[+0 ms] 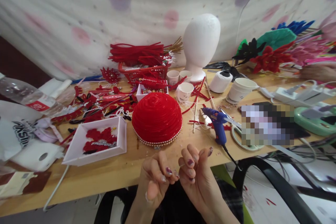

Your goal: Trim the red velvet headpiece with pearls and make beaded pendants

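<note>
My left hand (157, 175) and my right hand (195, 169) are close together over the table's front edge, their fingertips nearly meeting. The left fingers are half bent, with the thumb apart and a small whitish bit by it. On the right hand the fingers curl in towards the palm; a fine pale strand seems to show at them, too small to name. Just beyond the hands sits a red domed cap (157, 117) wound in fuzzy strips, with a pearl bead trim (154, 143) round its lower edge. A blue glue gun (217, 122) lies to the right.
A white box (120, 136) with red pieces stands left. Behind are a red basket (131, 73), paper cups (185, 91), a thread cone (221, 81) and a foam head (202, 42). Right are scissors (231, 119), a phone (299, 120) and another person's hand (319, 71).
</note>
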### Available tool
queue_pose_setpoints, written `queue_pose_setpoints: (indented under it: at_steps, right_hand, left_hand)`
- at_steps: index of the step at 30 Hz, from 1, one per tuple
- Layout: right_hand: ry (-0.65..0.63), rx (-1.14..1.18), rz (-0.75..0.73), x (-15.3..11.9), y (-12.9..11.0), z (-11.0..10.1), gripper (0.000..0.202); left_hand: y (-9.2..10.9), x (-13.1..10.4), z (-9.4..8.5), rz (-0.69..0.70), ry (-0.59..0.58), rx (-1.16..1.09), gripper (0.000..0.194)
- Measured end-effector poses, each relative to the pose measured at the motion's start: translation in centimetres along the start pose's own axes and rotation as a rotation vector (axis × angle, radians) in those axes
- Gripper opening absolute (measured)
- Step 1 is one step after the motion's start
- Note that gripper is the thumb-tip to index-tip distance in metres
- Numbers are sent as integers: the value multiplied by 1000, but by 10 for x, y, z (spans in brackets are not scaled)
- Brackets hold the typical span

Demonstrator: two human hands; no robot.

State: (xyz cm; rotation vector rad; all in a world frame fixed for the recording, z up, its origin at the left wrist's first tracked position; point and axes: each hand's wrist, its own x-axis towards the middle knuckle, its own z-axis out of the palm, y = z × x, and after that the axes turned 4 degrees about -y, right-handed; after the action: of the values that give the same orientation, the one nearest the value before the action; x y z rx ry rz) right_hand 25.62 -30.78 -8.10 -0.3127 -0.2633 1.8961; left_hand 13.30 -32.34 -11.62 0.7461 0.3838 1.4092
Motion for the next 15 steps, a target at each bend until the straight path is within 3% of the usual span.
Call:
queue_pose_setpoints:
  at_steps: [6,11,15]
  right_hand:
    - [-83,-23,-49,-2,2,-2,40]
    - [-95,-106,-80,1,1,-5,36]
    - [6,-236,-151,6,-1,-7,29]
  left_hand:
    - [0,0,2,-1,11,-50,28]
    - [5,8,8,-16,259,-226,35]
    - [9,13,3,19,448,-239,29]
